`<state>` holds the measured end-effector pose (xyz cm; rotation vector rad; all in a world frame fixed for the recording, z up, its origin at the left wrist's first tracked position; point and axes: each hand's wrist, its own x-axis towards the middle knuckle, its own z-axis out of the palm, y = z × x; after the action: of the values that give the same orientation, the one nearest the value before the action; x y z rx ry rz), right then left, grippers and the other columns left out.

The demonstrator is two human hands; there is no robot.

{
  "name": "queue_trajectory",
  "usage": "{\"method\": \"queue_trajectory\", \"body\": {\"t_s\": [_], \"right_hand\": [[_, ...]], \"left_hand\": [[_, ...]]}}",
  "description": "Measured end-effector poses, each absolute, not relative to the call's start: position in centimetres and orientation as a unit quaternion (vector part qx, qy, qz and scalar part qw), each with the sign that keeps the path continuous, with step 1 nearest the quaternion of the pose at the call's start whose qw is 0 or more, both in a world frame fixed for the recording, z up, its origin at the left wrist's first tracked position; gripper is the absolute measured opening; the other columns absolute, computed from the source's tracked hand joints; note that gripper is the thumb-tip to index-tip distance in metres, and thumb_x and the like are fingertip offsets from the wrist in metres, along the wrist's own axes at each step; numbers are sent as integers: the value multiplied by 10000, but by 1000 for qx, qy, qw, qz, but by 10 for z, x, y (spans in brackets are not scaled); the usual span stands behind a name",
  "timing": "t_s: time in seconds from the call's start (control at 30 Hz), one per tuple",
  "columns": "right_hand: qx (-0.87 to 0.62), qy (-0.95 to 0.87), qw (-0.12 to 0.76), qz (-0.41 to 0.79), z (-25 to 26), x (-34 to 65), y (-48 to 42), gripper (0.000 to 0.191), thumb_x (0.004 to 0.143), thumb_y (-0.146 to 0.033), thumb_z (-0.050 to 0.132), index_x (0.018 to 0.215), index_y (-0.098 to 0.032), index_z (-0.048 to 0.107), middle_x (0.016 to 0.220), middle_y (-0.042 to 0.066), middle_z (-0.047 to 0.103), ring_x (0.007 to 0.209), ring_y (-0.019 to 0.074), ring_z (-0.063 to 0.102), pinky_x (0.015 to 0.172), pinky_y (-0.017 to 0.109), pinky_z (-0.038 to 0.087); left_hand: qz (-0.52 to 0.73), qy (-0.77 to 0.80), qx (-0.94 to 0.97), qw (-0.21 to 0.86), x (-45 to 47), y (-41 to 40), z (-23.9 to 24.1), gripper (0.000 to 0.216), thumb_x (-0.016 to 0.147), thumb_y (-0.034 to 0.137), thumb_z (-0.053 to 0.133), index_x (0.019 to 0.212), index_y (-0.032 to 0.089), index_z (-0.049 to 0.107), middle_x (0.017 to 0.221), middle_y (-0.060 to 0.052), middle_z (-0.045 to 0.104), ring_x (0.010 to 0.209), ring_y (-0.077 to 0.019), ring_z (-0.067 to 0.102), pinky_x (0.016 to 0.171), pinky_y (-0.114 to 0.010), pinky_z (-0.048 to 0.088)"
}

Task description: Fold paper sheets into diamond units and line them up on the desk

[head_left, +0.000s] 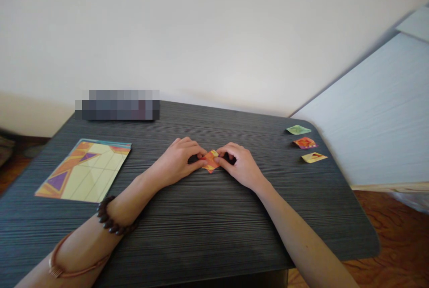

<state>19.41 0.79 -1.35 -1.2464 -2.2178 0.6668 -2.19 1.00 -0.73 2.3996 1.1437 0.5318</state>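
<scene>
orange paper piece [210,161], just one, lies at the middle of the dark table [208,225], pinched from both sides: my left hand [179,158] and my right hand [239,163] each have thumb and fingertips closed on it, and my curled fingers hide part of it. three folded bits sit well off to my right: a green piece [298,130], a red-orange piece [304,143], a yellow piece [313,157]. one stack of patterned sheets [85,169] lies to my left.

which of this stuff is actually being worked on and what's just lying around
In use: left hand, right hand, both pinching the orange folded paper.
Lying about: patterned sheets, green folded piece, red folded piece, yellow folded piece, dark object.
</scene>
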Motion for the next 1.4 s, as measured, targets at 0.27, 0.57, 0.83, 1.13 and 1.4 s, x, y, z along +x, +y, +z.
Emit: {"method": "queue_trajectory", "body": {"t_s": [0.27,0.57,0.83,1.13,1.4], "right_hand": [[-388,-851,252,250,-14,201,8,131,873,-252,553,952,-213,650,893,30,633,796,136,557,727,280,428],[-331,-904,236,131,-22,206,7,289,863,-142,503,1079,-268,648,977,41,598,830,144,549,759,303,456],[-326,-918,213,76,-20,208,4,307,869,-155,506,1095,-307,648,961,29,595,736,121,504,681,270,421],[-322,-922,202,77,-22,207,4,322,874,-171,498,1128,-320,628,983,30,578,747,125,503,691,277,424],[-348,-910,207,91,-20,203,0,337,846,-135,481,1094,-284,655,967,42,577,768,142,506,703,300,434]], "left_hand": [[211,382,876,207,-28,16,-13,193,872,347,531,917,249,691,864,-11,669,833,-164,559,785,-307,392],[213,323,904,181,-37,18,-10,252,907,290,468,1056,273,671,942,-19,653,838,-137,593,772,-256,437],[186,298,919,180,-41,19,-10,293,878,200,502,1077,349,658,960,-4,620,876,-144,558,806,-271,436],[185,311,914,183,-41,19,-11,314,856,171,498,1074,318,669,965,-25,597,869,-149,549,817,-277,444],[167,332,915,157,-36,14,-1,331,810,140,493,1000,313,702,869,-27,576,800,-152,529,772,-282,448]]}}
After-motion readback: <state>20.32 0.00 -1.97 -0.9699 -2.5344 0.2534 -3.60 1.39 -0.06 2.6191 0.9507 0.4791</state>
